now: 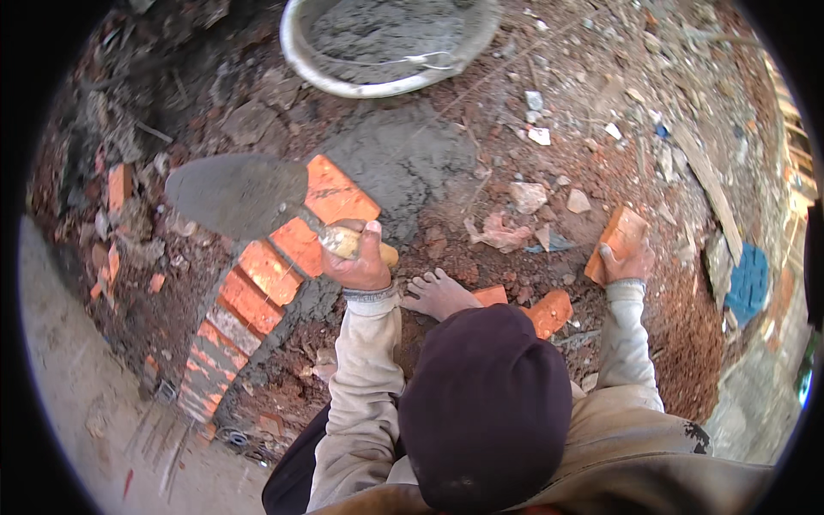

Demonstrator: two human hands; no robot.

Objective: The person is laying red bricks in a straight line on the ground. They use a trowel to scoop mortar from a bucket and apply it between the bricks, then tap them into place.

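Note:
My left hand (359,257) grips the wooden handle of a trowel, its broad grey blade (232,193) raised over the upper end of a curved row of red bricks (249,300) with grey mortar between and around them. A patch of wet mortar (399,172) spreads beyond that end. On the right, my right hand (627,262) holds a red brick (616,236) by its lower part. A bare foot (438,292) rests on the dirt between my hands, partly hidden by a dark cloth-covered shape (481,403).
A wide tub of mortar (386,34) sits at the top. Loose bricks (549,313) lie beside the foot. Rubble, a wooden strip (708,184) and a blue object (747,283) are on the right. A concrete edge (77,360) runs along the left.

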